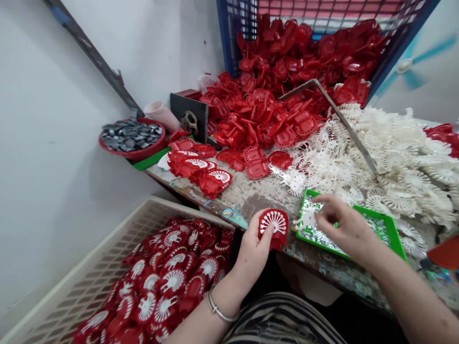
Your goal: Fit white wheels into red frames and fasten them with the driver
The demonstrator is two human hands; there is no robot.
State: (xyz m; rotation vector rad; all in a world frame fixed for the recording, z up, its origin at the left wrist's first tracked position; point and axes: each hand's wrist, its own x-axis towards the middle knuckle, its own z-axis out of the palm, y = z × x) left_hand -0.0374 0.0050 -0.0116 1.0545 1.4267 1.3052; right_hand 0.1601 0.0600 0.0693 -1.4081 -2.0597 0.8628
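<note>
We judge the red housing (274, 228) to be light, rigid moulded plastic, with a white fan insert seated in its face; the thin ribs look fragile, so we would grip it by the outer rim. It sits at the near edge of the desk (247, 196), held upright by the left hand (253, 254), thumb on its lower edge, fingers closed behind it. At 3 o'clock from it, the right hand (344, 228) pinches a small white part (307, 219) over the green tray (394, 234), fingers narrow.
</note>
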